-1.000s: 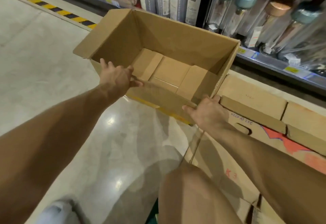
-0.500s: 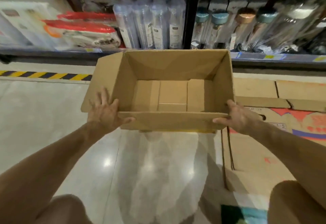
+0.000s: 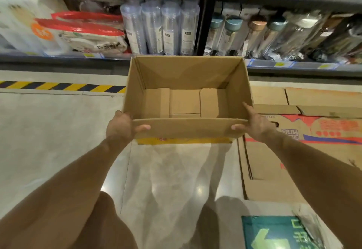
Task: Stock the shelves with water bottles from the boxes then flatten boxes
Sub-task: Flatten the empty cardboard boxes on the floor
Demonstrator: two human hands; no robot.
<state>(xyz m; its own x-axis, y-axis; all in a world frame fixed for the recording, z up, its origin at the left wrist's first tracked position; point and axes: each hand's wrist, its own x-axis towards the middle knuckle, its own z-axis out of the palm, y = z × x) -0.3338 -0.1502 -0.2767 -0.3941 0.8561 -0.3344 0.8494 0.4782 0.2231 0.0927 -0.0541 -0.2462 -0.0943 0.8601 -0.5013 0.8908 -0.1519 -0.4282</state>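
An empty brown cardboard box [image 3: 186,74] is held up in front of me, open side up, its bottom flaps still folded shut. My left hand [image 3: 122,129] grips its near left corner, thumb across the near wall. My right hand [image 3: 254,125] grips the near right corner, thumb on the near wall and fingers along the right side. Water bottles [image 3: 254,35] with teal, copper and white caps stand on the lower shelf behind the box.
Flattened cardboard boxes [image 3: 293,131] lie on the floor to the right. Clear tall tumblers [image 3: 160,27] and red-topped packages [image 3: 82,33] fill the shelf at left. A yellow-black hazard stripe [image 3: 58,87] runs along the shelf base. A green floor sign [image 3: 274,233] sits bottom right.
The box has swung from a tilted pose at my left to level and square in front of me. The left side flap has folded in. Both hands shifted to the near corners.
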